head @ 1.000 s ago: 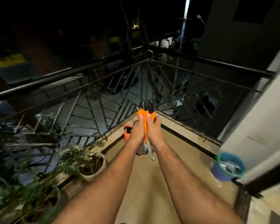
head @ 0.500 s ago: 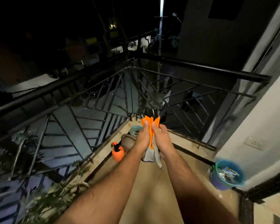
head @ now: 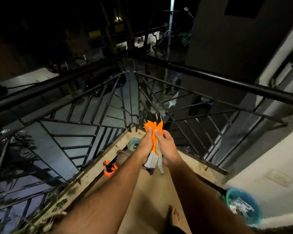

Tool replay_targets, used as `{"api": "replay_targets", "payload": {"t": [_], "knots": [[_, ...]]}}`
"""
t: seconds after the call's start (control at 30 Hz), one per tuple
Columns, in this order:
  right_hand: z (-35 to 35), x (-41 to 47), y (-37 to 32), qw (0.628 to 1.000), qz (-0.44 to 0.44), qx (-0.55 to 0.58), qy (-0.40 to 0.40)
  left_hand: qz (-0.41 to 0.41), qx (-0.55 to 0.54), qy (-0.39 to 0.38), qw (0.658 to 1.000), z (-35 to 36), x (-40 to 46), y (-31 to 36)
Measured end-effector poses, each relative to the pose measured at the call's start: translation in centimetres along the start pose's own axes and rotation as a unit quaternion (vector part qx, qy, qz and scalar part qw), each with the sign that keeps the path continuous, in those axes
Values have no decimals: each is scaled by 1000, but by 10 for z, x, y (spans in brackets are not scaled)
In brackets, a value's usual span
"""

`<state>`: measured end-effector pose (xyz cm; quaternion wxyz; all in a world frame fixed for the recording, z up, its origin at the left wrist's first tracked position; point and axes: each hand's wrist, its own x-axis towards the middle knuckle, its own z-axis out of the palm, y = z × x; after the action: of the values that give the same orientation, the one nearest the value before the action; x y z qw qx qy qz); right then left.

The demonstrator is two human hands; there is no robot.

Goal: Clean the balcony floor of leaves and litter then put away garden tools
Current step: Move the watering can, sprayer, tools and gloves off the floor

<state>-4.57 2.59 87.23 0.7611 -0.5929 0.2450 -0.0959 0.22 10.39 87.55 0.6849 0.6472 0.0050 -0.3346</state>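
Gloves [head: 154, 132], orange-cuffed with grey fabric, clamped between left hand [head: 145, 146] and right hand [head: 167, 147].

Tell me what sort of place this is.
Most likely an upper-floor balcony of a home, at night. A black metal railing meets at a corner around a tan tiled floor, a street lies far below, and a blue bucket of litter stands by the wall.

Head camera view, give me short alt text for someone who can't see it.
Left hand and right hand together grip orange and grey gloves above a balcony floor at night. An orange spray bottle sits by the black railing; a blue bucket of litter stands by the wall.
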Motion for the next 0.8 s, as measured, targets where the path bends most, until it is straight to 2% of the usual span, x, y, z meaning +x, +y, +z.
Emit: {"api": "replay_targets", "payload": {"t": [0.2, 0.33, 0.47, 0.57, 0.8], "knots": [[-35, 111, -29, 997, 5, -73, -28, -29, -28, 50, 998, 42, 92, 31], [-46, 175, -44, 995, 16, -82, -61, -24, 14, 112, 993, 52, 137, 54], [-31, 225, -34, 994, 45, -70, -72, -44, -10, 164, 985, 39, 173, 64], [-20, 262, -26, 991, 70, -76, -88, -48, 24, 206, 977, 19, 204, 69], [16, 365, 4, 980, 117, -127, -96, -65, 5, 217, 974, -33, 289, 81]]}}
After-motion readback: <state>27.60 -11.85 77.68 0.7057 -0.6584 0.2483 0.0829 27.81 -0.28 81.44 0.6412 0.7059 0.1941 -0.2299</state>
